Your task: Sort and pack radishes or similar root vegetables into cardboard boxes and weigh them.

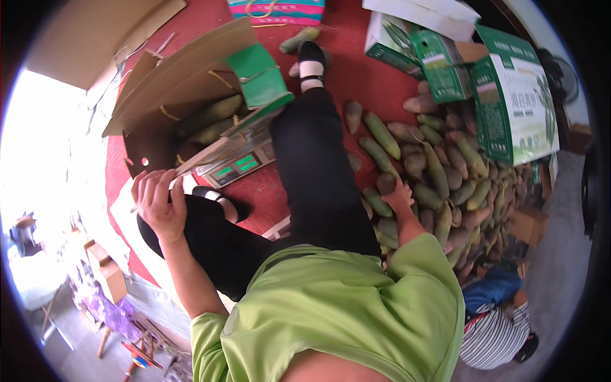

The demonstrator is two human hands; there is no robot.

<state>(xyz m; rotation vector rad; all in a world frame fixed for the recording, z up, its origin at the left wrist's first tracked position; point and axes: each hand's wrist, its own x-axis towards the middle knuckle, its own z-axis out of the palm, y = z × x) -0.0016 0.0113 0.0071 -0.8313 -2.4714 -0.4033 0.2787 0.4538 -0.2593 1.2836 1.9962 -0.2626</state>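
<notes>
My left hand (pixel 158 202) is at the near corner of an open cardboard carton (pixel 153 137), its fingers curled over the edge. Inside the carton lie long green radishes (pixel 213 116). A digital scale (pixel 237 167) with green lit displays shows at the carton's near side, apparently beneath it. On my right, my right hand (pixel 400 198) is closed round a radish (pixel 386 183) at the near left side of a big radish pile (pixel 439 172). The palm side of that grip is hidden.
Green and white printed boxes (pixel 515 102) stand behind the pile. A few radishes (pixel 299 39) lie by my foot on the red floor covering (pixel 261 204). A pink and blue bag (pixel 280 11) is at the far edge. Someone in a striped shirt (pixel 493 340) is at lower right.
</notes>
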